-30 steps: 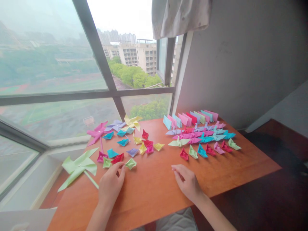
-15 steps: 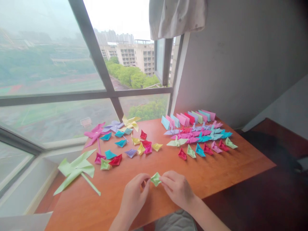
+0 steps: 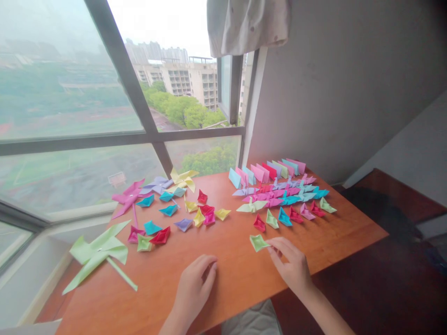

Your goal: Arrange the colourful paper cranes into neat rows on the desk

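A small light green paper boat (image 3: 259, 243) is pinched at its right tip by my right hand (image 3: 290, 265), thumb against fingers, just in front of a row of paper boats. My left hand (image 3: 197, 284) rests near the table's front edge, with curled fingers, the thumb close to the index finger and nothing between them. Nearest the held boat in that row are a red boat (image 3: 259, 223) and a pale green boat (image 3: 272, 219). A blue boat (image 3: 285, 217) and several others continue the row to the right.
Paper cranes (image 3: 267, 199) stand in rows behind the boats, with folded paper cards (image 3: 260, 173) at the back. On the left lie more boats (image 3: 160, 236) and several pinwheels, including a large green pinwheel (image 3: 101, 251). The wooden table (image 3: 230, 279) meets a window.
My right hand has carried the green boat rightward and away from me, toward the row of boats. My left hand has let go of it and stayed near the front. The view has shifted slightly.
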`<action>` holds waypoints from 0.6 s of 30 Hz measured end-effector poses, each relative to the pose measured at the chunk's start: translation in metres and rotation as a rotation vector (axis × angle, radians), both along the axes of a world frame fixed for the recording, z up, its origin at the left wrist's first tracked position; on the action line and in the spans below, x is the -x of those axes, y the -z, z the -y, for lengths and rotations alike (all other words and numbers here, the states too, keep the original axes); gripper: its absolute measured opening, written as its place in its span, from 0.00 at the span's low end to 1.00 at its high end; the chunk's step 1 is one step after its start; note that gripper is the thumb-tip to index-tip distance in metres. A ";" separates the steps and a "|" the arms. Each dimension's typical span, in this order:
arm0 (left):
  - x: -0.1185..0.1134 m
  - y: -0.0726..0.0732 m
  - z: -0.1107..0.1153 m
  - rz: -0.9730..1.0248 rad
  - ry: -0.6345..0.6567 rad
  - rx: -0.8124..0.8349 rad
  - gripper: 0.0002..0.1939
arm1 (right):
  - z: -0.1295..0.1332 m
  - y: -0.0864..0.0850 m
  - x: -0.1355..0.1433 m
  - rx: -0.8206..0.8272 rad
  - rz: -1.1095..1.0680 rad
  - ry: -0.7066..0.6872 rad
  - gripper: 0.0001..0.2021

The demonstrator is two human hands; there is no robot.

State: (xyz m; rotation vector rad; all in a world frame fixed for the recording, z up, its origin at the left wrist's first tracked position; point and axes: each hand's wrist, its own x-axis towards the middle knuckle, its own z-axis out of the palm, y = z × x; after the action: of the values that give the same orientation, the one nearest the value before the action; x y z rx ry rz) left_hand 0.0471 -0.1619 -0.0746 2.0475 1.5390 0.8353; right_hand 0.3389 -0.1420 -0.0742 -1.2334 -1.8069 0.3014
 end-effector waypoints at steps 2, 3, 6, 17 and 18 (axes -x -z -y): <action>0.000 -0.001 0.000 -0.005 0.003 -0.005 0.09 | -0.002 -0.002 -0.017 -0.006 -0.004 0.082 0.08; -0.001 -0.001 0.000 -0.008 0.006 -0.007 0.09 | -0.003 -0.003 -0.026 -0.011 0.002 0.121 0.07; -0.001 -0.001 0.000 -0.015 0.010 -0.011 0.09 | -0.006 -0.004 -0.053 -0.024 0.039 0.221 0.08; 0.001 0.001 -0.001 -0.024 0.011 -0.017 0.09 | -0.009 0.008 -0.111 -0.021 0.153 0.468 0.13; 0.001 0.001 -0.001 -0.024 0.012 -0.015 0.09 | -0.009 0.008 -0.114 -0.022 0.152 0.483 0.14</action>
State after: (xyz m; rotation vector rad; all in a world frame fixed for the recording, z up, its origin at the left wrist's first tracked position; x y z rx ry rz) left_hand 0.0463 -0.1612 -0.0752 2.0831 1.5358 0.8232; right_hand 0.4526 -0.1331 -0.0818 -1.6623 -1.5662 -0.0886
